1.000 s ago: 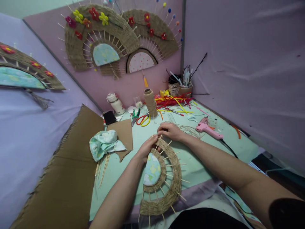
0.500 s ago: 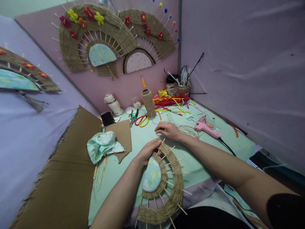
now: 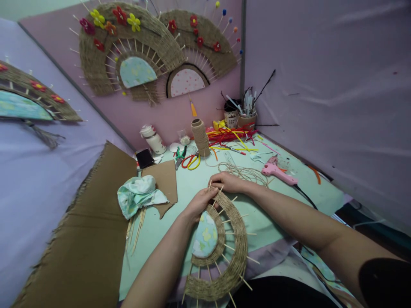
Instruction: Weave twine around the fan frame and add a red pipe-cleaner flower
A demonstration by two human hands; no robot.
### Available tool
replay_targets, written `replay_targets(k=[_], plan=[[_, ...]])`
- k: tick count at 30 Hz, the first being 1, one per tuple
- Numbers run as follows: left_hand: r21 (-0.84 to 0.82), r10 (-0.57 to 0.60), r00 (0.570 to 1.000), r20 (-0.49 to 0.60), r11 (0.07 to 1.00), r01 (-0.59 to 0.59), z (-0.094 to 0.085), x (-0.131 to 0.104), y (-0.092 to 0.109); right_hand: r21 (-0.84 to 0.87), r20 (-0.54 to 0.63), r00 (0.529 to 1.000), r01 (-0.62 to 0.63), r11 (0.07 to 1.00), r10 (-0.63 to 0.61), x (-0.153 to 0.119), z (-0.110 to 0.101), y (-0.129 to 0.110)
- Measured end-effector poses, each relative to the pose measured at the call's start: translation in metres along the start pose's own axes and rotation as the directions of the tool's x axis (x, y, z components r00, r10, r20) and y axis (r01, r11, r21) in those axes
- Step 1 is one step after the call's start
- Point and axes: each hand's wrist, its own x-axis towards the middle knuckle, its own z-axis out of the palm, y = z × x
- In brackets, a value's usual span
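In the head view, the left hand (image 3: pixel 201 202) has its grip closed on the upper end of the half-round fan of woven brown twine (image 3: pixel 240 239), which has thin wooden sticks and a blue-green floral cloth centre and lies over the near edge of the pale green tabletop (image 3: pixel 167 239). The right hand (image 3: pixel 224 182) touches this same end with bent fingers, but I cannot tell if its grip holds the twine, and just beside it is a loose coil of thin beige twine (image 3: pixel 250 173).

The fan (image 3: pixel 241 239), a twine-woven arc on pale sticks (image 3: pixel 253 259) around a floral half-disc (image 3: pixel 205 235), sits toward six o'clock, bulging toward three.
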Motion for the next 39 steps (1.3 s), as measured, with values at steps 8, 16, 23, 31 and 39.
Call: replay_targets(k=[8, 16, 23, 31, 39], plan=[[0.061, 0.096, 0.960, -0.261, 0.995, -0.083, -0.003, 0.000, 0.012, -0.075, -0.022, 1.000, 0.013, 0.997, -0.015, 0.000, -0.001, 0.003], [0.115, 0.349, 0.839, -0.418, 0.936, -0.332, -0.009, 0.003, 0.017, -0.144, -0.052, 0.999, -0.011, 0.990, 0.003, 0.001, -0.001, 0.002], [0.152, 0.418, 0.778, -0.470, 0.906, -0.395, -0.010, 0.008, 0.013, -0.158, -0.058, 0.998, -0.012, 0.987, 0.003, 0.000, 0.000, 0.005], [0.127, 0.390, 0.775, -0.497, 0.916, -0.380, -0.015, 0.007, 0.016, -0.163, -0.078, 0.997, 0.000, 0.987, -0.013, 0.002, 0.001, 0.011], [0.062, 0.343, 0.775, -0.531, 0.928, -0.368, -0.014, 0.008, 0.015, -0.139, -0.185, 0.982, 0.009, 0.990, -0.035, 0.003, -0.006, 0.006]])
